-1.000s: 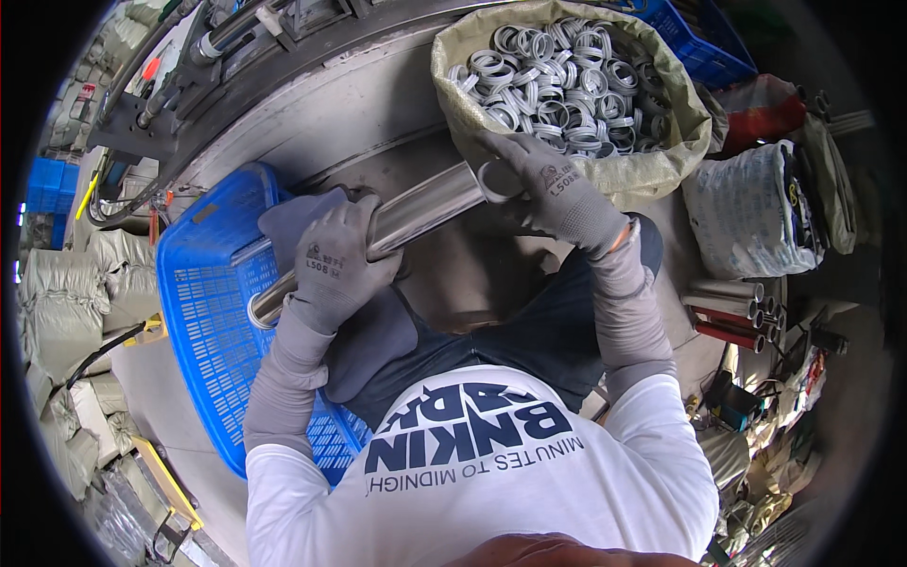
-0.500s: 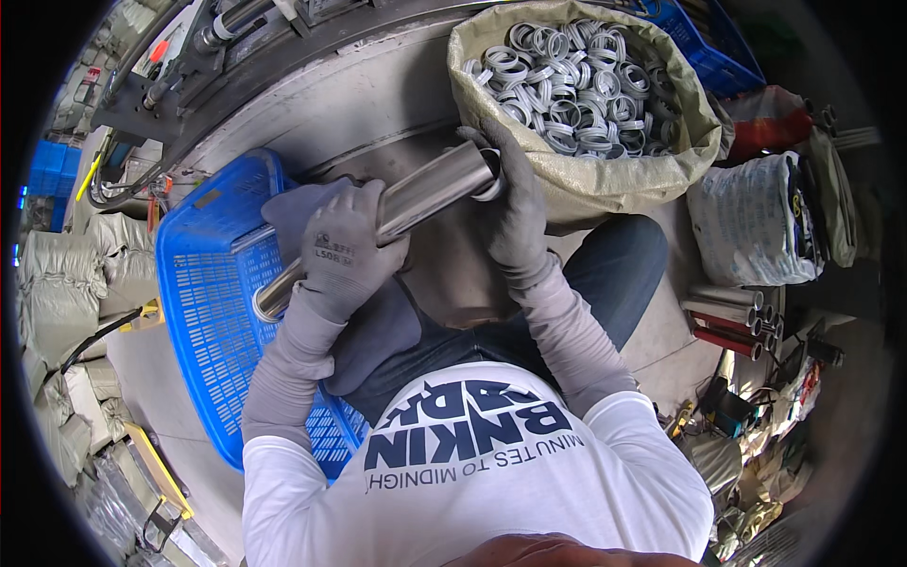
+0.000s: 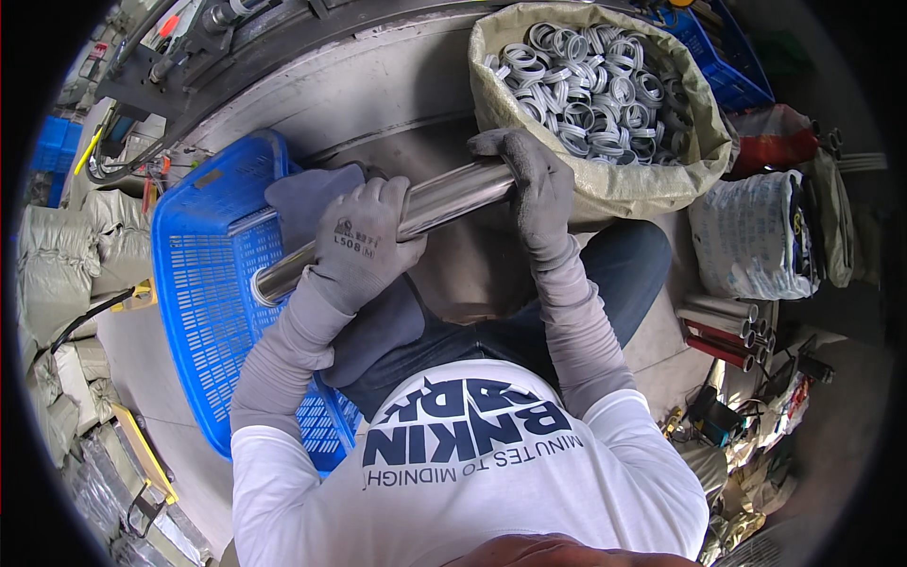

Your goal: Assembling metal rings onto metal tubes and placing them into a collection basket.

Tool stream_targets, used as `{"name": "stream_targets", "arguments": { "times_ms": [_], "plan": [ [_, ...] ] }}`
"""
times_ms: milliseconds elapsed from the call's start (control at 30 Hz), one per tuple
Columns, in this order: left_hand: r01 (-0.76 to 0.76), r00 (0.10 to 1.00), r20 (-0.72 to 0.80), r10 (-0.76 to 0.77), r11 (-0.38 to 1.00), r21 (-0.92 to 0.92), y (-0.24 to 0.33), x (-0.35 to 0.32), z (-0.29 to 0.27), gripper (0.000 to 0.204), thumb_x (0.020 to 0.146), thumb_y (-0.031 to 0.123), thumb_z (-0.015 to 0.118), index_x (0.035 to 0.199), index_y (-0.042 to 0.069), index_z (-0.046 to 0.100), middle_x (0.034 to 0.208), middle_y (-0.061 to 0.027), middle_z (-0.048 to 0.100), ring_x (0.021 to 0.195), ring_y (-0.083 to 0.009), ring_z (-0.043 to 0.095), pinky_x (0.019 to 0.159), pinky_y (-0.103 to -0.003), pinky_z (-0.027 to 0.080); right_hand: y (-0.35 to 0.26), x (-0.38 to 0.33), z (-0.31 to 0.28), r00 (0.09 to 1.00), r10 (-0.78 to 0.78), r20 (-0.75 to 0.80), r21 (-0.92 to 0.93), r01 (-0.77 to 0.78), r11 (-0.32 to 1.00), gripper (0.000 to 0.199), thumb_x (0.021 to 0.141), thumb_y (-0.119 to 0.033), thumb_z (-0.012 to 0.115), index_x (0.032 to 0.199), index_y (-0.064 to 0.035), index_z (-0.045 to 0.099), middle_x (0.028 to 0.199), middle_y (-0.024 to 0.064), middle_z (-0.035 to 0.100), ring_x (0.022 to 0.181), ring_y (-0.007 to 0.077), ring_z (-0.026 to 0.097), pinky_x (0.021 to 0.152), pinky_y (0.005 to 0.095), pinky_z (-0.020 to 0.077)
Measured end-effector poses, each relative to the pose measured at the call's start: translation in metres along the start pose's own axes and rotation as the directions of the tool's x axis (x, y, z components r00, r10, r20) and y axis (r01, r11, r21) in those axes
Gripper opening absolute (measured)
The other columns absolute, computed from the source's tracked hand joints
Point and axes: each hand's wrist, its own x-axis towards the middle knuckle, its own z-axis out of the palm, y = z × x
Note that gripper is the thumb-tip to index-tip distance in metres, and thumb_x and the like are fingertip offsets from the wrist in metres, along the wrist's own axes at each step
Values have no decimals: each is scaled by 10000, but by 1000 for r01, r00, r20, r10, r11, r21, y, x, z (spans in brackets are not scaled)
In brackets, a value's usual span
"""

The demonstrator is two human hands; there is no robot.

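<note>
A shiny metal tube (image 3: 455, 199) slants across my lap, its lower left end beside the blue basket and its upper right end near the sack. My gloved left hand (image 3: 362, 244) wraps around its middle. At the upper right end, my gloved right hand (image 3: 541, 194) is closed around the tube with its palm over the opening, so that end is hidden. I cannot see whether a ring sits there. Just beyond my right hand stands a woven sack (image 3: 619, 197) full of grey rings (image 3: 590, 94).
The blue plastic basket (image 3: 179, 312) stands left of my legs. At right are a white bag (image 3: 746, 236) and a small stack of tubes (image 3: 723, 326). A dark machine frame (image 3: 156, 90) spans the upper left. Another blue crate (image 3: 723, 61) is behind the sack.
The tube has shifted slightly to the right with both hands. My right hand has closed over its end, hiding the opening and the ring seen there earlier.
</note>
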Motion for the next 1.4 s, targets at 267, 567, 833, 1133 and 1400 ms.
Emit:
{"name": "stream_targets", "arguments": {
  "times_ms": [267, 567, 833, 1133, 1400],
  "plan": [
    [24, 999, 38, -24, 1000, 7, 0, 1, 3, 563, 742, 296, 835, 1218, 65, 641, 1037, -135, 695, 952, -355, 688, 867, -466, 536, -7, -10, 23, 971, 174, -165, 40, -170, 985, 271, 1073, -155, 524, 980, -2, 728, 954, 103, 725, 838, 199, 679, 794, 322, 526],
    [-61, 996, 60, 60, 998, 9, -6, -4, -12, 659, 741, 278, 799, 1323, 37, 609, 1151, -186, 669, 1088, -386, 648, 936, -486, 505, 14, -9, 7, 981, 145, -129, 31, -142, 989, 344, 1094, -250, 545, 1144, 30, 738, 1032, 93, 739, 900, 177, 675, 893, 320, 527],
    [28, 999, -23, -28, 1000, -2, -35, -30, -5, 643, 742, 240, 763, 1328, 29, 603, 1158, -190, 672, 1118, -401, 637, 954, -499, 491, 92, 57, -112, 899, 434, -59, -908, -229, 351, 360, 936, -320, 650, 1167, -69, 768, 1225, 222, 722, 1145, 382, 701, 994, 476, 555],
    [-9, 997, -72, 12, 999, 53, -42, 4, -40, 645, 770, 256, 771, 1362, 62, 601, 1208, -191, 664, 1154, -398, 626, 967, -502, 487, 110, 36, -139, 958, 265, -105, -706, -260, 659, 317, 894, -317, 744, 1007, -25, 789, 1162, 235, 721, 1109, 390, 685, 972, 479, 524],
    [46, 830, -497, 252, 858, 511, -118, 211, -87, 578, 863, 233, 735, 1409, 133, 572, 1211, -124, 667, 1178, -319, 638, 1007, -468, 495, 95, 18, -110, 826, 482, -293, 163, -454, 876, 196, 941, -131, 787, 1054, 20, 736, 871, -17, 681, 784, 84, 587, 751, 247, 474]
  ]
}}
